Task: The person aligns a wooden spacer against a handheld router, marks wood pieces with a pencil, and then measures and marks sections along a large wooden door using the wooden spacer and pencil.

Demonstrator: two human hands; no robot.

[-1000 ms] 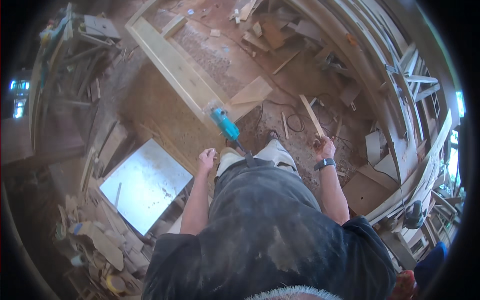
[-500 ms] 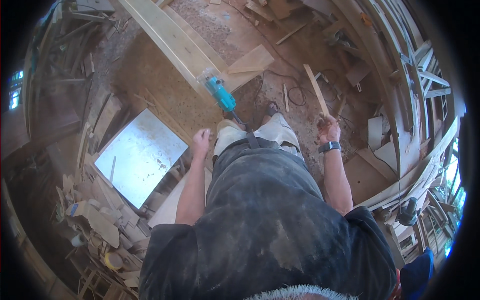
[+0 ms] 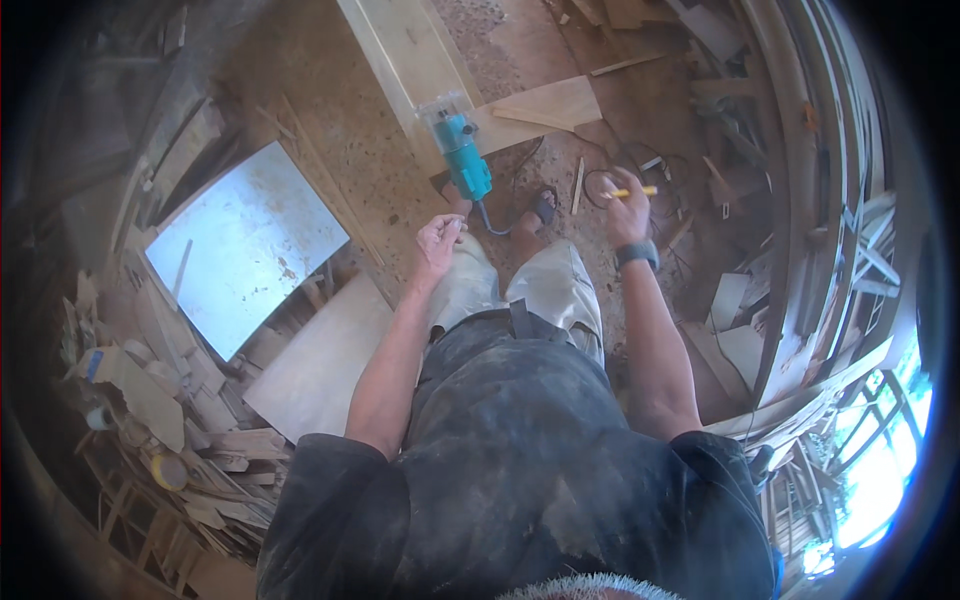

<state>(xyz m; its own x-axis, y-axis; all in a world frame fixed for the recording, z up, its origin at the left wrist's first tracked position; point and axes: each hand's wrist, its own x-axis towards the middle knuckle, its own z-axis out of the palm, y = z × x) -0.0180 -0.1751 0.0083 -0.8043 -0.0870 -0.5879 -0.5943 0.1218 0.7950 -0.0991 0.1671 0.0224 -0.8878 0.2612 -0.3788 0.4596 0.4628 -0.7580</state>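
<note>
Wood scraps (image 3: pixel 250 441) littered lower left. Right hand (image 3: pixel 628 217) gripped yellow stick (image 3: pixel 638 191) right of centre; left hand (image 3: pixel 438 243) half-curled mid-frame, grip unclear.

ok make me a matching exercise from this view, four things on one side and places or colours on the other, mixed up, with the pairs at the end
Things
1. power tool
2. short slim stick
3. dark wristband
4. glossy pale sheet

Places and colours
A. around the right wrist
B. over to the left, with a thin strip lying on it
C. teal body
D. in the right hand

Right pairs
1-C, 2-D, 3-A, 4-B
</note>
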